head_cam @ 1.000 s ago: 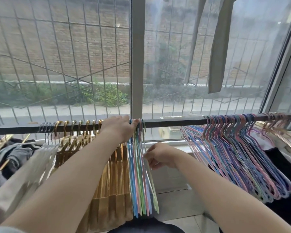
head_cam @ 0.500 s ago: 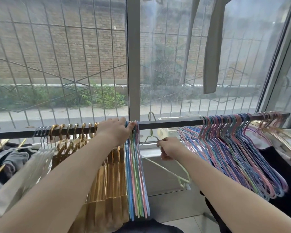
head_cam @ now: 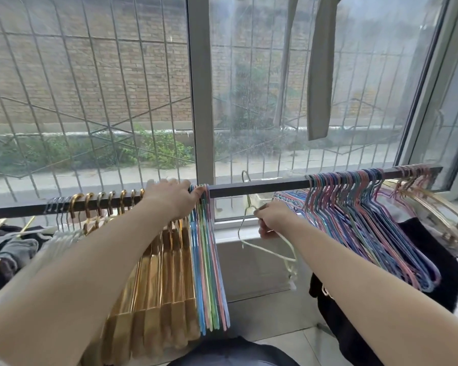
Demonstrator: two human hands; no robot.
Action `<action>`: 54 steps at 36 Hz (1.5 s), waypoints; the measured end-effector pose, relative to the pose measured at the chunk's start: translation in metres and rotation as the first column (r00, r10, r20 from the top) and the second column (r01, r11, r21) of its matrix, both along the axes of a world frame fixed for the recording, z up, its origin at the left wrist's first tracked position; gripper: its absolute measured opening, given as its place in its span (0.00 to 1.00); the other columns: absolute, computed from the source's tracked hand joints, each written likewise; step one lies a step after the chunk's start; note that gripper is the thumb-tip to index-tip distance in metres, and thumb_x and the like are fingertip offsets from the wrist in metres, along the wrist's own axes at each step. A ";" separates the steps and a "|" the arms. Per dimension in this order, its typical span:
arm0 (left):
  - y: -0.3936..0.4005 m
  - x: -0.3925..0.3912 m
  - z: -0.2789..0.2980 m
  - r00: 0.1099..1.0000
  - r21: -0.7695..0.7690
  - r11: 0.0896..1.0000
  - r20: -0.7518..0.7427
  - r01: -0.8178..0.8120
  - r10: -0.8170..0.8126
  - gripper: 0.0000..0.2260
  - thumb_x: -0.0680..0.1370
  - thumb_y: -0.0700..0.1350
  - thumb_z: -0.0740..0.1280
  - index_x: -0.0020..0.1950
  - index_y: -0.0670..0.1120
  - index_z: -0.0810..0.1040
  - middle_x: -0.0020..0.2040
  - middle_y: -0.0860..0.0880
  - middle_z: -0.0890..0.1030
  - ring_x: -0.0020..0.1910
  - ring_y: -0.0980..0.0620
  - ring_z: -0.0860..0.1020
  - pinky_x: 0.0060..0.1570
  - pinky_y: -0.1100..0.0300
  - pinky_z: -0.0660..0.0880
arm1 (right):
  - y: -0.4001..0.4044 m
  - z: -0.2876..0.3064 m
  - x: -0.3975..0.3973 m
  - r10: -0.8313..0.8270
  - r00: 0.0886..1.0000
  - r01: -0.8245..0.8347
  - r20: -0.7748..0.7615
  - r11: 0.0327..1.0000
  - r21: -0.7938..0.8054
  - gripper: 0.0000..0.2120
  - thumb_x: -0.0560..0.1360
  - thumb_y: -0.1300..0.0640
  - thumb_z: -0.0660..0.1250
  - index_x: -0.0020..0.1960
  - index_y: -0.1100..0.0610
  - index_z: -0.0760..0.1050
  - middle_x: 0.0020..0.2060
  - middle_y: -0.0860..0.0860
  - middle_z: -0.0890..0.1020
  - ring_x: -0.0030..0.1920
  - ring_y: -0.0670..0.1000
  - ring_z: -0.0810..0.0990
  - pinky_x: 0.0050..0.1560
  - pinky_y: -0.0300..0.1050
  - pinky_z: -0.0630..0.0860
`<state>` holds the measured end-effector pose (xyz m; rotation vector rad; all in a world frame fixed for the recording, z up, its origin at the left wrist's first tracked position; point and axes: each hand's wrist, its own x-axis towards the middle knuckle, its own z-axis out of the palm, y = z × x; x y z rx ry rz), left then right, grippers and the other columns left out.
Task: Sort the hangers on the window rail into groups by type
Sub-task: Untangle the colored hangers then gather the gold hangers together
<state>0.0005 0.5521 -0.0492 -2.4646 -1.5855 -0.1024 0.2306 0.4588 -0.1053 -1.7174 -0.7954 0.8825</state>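
While your left hand (head_cam: 173, 198) rests on the rail (head_cam: 259, 184), fingers curled over the hooks of the small coloured bunch (head_cam: 209, 260) beside the gold hangers (head_cam: 159, 281), your right hand (head_cam: 273, 220) pinches a pale green hanger (head_cam: 265, 249) off the rail, its hook tilted up behind the bar. Further right hangs the big coloured bunch (head_cam: 368, 223).
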 end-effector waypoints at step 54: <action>-0.208 -0.006 -0.279 0.401 -0.645 0.530 0.761 0.551 0.510 0.07 0.82 0.47 0.70 0.49 0.47 0.86 0.44 0.46 0.87 0.21 0.50 0.71 0.50 0.39 0.83 | -0.202 -0.268 -0.058 0.649 0.712 -0.511 0.267 0.741 -0.436 0.17 0.83 0.60 0.61 0.39 0.44 0.77 0.31 0.42 0.79 0.35 0.44 0.75 0.42 0.43 0.73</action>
